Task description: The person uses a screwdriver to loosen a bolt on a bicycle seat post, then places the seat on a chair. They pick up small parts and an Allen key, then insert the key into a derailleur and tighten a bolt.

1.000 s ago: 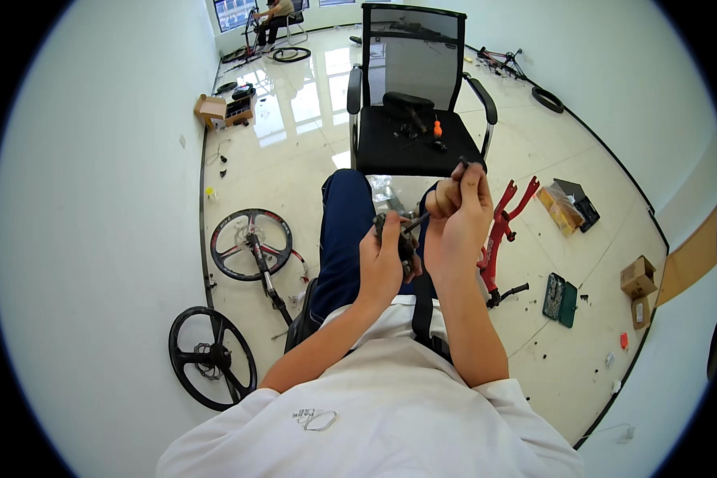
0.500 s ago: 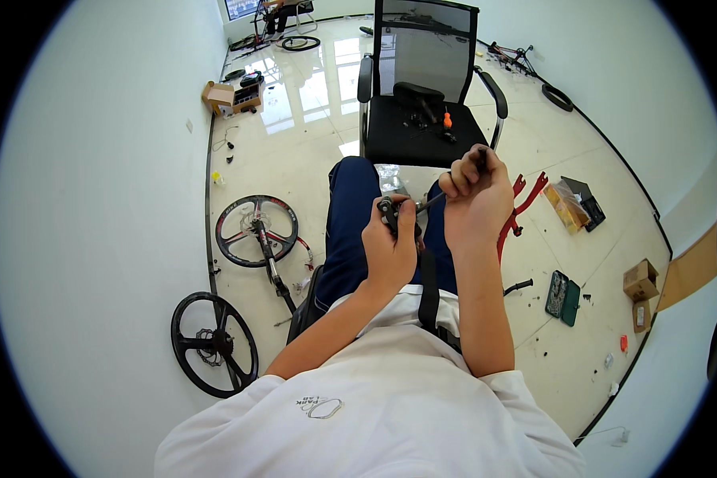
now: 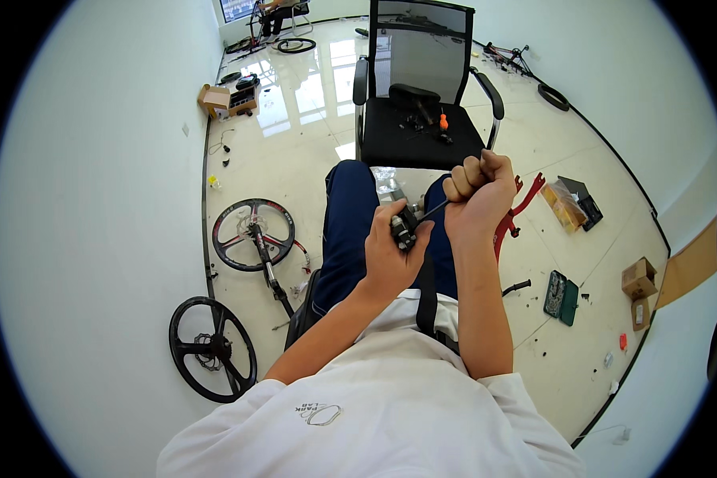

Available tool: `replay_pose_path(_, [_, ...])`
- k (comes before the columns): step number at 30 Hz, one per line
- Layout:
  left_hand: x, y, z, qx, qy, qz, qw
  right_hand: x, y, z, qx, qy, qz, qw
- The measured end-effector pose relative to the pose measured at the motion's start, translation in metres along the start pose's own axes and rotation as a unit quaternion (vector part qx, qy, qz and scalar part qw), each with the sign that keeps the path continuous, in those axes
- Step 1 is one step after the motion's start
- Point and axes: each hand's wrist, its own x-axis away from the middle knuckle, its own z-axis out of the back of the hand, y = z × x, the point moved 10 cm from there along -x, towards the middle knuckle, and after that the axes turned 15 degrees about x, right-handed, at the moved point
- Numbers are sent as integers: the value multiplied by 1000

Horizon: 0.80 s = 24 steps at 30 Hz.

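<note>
Up a touch goes the right hand (image 3: 479, 199) since half a second ago, fist clenched round a thin black tool (image 3: 435, 209) whose tip runs into the small dark metal part (image 3: 402, 229) the left hand (image 3: 392, 253) grips over the lap, before the black office chair (image 3: 419, 137). Part looks light, rigid, probably greasy — best held around its body.

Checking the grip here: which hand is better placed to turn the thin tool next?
Right. The right hand is fisted around the thin tool, whose tip meets the small dark part; the left hand is busy holding that part.
</note>
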Motion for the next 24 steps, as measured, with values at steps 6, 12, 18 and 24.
replay_pose_path(6, [-1,6,-2,-17,-16,-65,998,-4,6,0,-22,-45,-23,999])
replay_pose_path(12, [1,-17,1,42,-7,64,997,0,4,-2,-16,-66,-10,998])
replay_pose_path(18, [0,-35,-8,96,-32,200,975,-5,4,8,-11,-34,-15,999])
replay_pose_path(24, [45,-68,-46,432,-17,606,668,0,-3,-11,33,-188,25,981])
